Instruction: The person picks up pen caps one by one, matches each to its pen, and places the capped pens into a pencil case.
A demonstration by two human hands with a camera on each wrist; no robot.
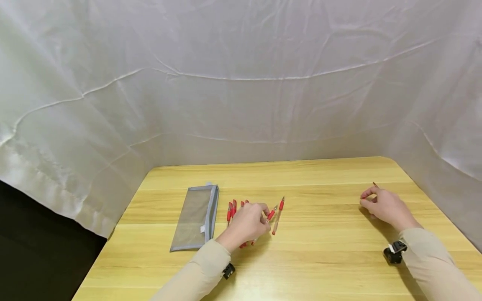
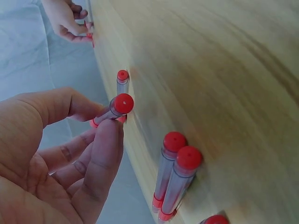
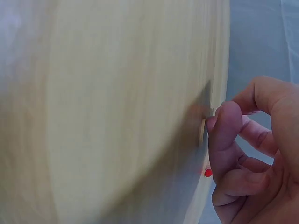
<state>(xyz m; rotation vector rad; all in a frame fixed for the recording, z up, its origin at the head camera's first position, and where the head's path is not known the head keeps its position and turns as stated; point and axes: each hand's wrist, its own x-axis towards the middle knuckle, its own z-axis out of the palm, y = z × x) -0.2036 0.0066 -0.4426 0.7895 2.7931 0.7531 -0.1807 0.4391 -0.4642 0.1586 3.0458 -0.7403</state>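
Far left, your grey mesh pouch with grey trim (image 1: 191, 215) lies flat on the yellow wood-grain table (image 1: 320, 238), long axis running near to far, far end leaning a bit right; its zipper edge (image 1: 212, 211) is on the right side. Just right of it, a bunch of clear-barrelled pens with red grips (image 1: 229, 212) lies side by side, tips pointing away from you, long axes roughly near to far; your arm and hand hide part of it, so can't tell the count. Your left hand (image 1: 246, 223) is over the bunch, thumb and fingertip pinching one clear pen with a red grip (image 1: 271, 215). That pen slants, tip pointing away and right, red rear end near you. Just right of it, a loose clear red-grip pen (image 1: 277, 219) lies on the table, tip away from you, leaning slightly right, untouched. Well apart, near the table's right side, your right hand (image 1: 388, 205) pinches a slim red-and-clear pen (image 2: 89, 34), mostly hidden; one end pokes out past the fingers, can't tell which way its tip points. Pale grey curtain (image 1: 263, 108) stands behind.
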